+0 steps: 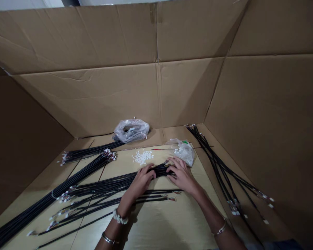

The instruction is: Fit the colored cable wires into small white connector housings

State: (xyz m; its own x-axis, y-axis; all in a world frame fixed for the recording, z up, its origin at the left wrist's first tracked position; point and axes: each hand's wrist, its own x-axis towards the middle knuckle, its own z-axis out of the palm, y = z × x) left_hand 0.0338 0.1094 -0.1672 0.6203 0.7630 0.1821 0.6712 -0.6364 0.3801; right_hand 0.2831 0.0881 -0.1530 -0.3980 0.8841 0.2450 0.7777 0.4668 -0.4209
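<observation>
- A bunch of black wires (109, 182) is laid across the middle of the yellow board (151, 225).
- The bunch is covered partly by the left hand (143, 178); its fingers and thumb are bent over the wires, but how tightly they are held cannot be told.
- The right ends of the bunch are touched by the right hand (181, 172); its fingers are bent and a little apart, and a firm pinch cannot be made out.
- A few loose wires (156, 199) are spread just below the bunch.
- Little white plugs (142, 157) are heaped behind the hands.
- More white bits are kept in a small clear bag (188, 154), near the right hand.
- A fat bunch (78, 176) is placed at the left.
- More black wires (214, 156) are laid at the right.
</observation>
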